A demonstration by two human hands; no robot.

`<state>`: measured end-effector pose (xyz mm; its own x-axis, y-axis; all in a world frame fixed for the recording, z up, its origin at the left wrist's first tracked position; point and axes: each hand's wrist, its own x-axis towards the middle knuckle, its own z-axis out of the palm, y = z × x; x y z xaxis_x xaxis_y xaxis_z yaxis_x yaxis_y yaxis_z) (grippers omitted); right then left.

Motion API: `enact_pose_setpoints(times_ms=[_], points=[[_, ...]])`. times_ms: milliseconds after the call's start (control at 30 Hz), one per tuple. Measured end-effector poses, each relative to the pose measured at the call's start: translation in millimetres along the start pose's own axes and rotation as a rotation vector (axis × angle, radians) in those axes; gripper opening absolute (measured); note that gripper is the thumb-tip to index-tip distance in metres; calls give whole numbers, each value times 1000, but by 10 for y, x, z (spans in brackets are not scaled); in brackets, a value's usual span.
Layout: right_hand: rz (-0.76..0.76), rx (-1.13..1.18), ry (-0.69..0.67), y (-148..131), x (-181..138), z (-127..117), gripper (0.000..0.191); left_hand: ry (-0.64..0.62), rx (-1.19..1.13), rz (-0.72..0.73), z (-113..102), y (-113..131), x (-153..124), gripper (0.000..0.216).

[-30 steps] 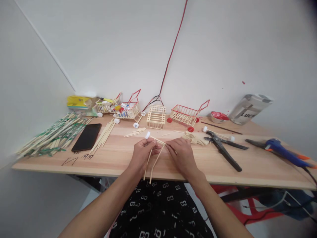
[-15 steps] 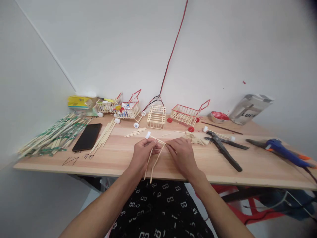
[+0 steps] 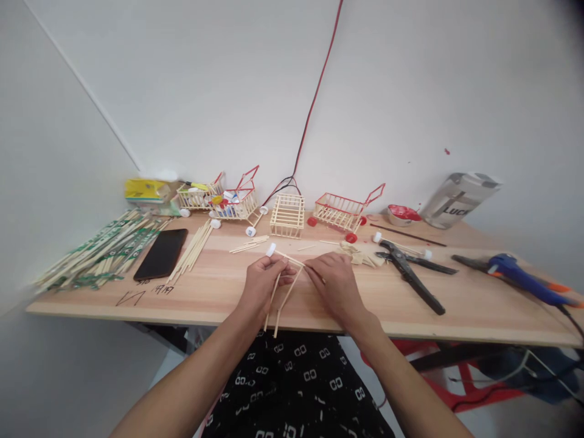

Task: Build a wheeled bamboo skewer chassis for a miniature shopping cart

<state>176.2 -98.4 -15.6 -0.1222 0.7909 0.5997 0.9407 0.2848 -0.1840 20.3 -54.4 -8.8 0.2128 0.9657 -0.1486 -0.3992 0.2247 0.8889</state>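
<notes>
Both my hands meet over the near middle of the wooden table (image 3: pixel 479 304). My left hand (image 3: pixel 262 283) is closed on a small frame of thin bamboo sticks (image 3: pixel 283 292), which has a white cap wheel (image 3: pixel 271 249) at its far end and two long sticks trailing toward me past the table edge. My right hand (image 3: pixel 335 283) is closed too, pinching the right end of the frame's cross stick. An unpainted stick basket (image 3: pixel 287 215) stands just behind my hands.
Wrapped chopsticks (image 3: pixel 98 249), a black phone (image 3: pixel 160 253) and loose sticks (image 3: pixel 194 249) lie left. Stick carts (image 3: pixel 225 201) and a red-trimmed cart (image 3: pixel 344 211) stand at the back. Black pliers (image 3: pixel 410 271), a blue glue gun (image 3: pixel 522 281), a red paint cup (image 3: pixel 401 214) lie right.
Almost nothing differs. Both hands keep their grip on the stick frame in the same place; the view has shifted very slightly.
</notes>
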Motion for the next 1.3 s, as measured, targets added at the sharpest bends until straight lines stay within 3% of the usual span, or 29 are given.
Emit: enact_pose_setpoints(times_ms=[267,533,900,1300], points=[[-12,17,-10,17,31,-1,13,-11,-11,4,-12,8,-6,24],[84,80,28,149,93,-52,12,-29,-16,-1,-38,-10,9,25],[163,-64,-127,164,80,95,16,-36,-26,16,-47,-20,12,23],[185,10,-149,225,21,79,12,-48,-21,27,-49,-30,34,22]])
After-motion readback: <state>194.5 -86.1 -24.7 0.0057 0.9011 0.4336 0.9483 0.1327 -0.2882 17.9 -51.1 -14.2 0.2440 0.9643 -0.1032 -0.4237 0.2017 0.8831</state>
